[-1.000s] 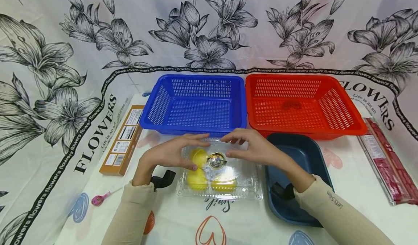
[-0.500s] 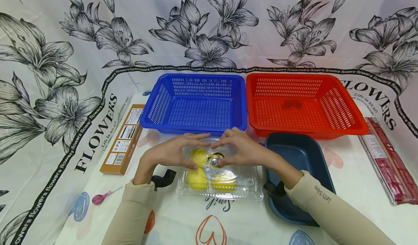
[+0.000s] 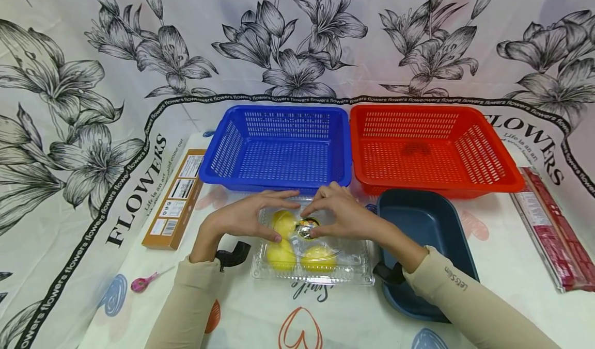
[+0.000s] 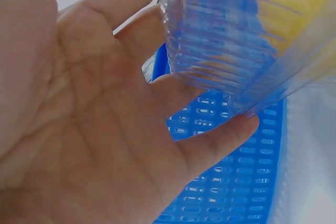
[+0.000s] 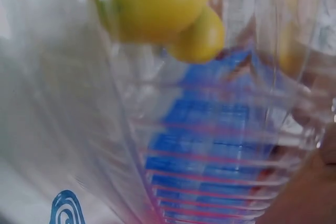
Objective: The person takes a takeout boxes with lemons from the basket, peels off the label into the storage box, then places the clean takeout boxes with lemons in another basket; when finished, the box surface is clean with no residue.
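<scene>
A clear plastic clamshell box (image 3: 346,243) with a round label on its lid lies mid-table in the head view. Several yellow round fruits (image 3: 318,258) show through its plastic. My left hand (image 3: 246,216) arches over the box's back left part, thumb above the lid. In the left wrist view, the little finger of the left hand (image 4: 100,103) reaches the box's corner, other fingers partly behind its ribbed side. My right hand (image 3: 341,215) bends over the lid, thumb and forefinger apart by the label. The right wrist view is blurred; part of the right hand (image 5: 310,182) borders the ribbed plastic.
Behind the box stand a blue basket (image 3: 283,158) and a red basket (image 3: 413,158), side by side. A dark blue tray (image 3: 425,212) lies under the right forearm. Red packets (image 3: 550,230) are far right; a brown carton (image 3: 174,202) and a pink lollipop (image 3: 143,283) lie left.
My right hand has moved left over the lid, closer to my left hand, with its forearm shifting left too. The left hand has stayed in place, and the glare on the lid has changed.
</scene>
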`<state>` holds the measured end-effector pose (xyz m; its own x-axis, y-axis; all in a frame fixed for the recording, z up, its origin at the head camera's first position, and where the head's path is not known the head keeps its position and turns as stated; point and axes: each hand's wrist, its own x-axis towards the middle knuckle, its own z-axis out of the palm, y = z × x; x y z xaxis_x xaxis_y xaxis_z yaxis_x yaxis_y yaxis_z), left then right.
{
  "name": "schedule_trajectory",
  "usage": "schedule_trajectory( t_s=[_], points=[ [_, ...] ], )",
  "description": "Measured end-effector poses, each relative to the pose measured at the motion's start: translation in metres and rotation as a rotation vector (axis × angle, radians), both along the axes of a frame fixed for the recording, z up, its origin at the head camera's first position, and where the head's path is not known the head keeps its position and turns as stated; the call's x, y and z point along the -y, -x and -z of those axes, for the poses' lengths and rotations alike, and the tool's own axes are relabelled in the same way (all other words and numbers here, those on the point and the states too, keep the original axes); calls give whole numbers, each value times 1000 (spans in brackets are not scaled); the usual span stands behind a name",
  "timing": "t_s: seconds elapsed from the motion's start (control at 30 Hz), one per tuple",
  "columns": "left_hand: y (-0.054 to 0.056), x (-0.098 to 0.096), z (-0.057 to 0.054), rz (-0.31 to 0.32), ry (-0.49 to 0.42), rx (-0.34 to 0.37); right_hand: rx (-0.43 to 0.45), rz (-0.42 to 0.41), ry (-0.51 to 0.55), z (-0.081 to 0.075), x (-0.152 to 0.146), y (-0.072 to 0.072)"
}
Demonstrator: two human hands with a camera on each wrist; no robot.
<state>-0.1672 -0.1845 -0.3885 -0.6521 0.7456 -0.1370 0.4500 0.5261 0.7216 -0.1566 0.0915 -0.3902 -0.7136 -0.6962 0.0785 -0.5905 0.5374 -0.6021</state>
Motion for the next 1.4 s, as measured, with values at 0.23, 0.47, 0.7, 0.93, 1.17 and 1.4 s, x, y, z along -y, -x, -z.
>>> schedule_trajectory(
  t_s=[0.23, 0.47, 0.7, 0.93, 1.17, 1.4],
  points=[
    [2, -1, -2, 1, -2, 7, 17, 2, 81, 1, -3, 0],
    [1, -4, -6, -9, -3, 16, 78, -13, 171, 2, -6, 1],
    [0, -4, -6, -13, 14, 13, 192, -63, 262, 0, -16, 2],
    [-3, -3, -4, -8, 1, 17, 336, 35, 364, -9, -46, -1],
    [-3, -2, -3, -2, 5, 5, 376, 148, 516, -7, -96, 0],
    [-3, -1, -1, 14, -9, -21, 348, 342, 450, 0, -147, -5]
  ],
)
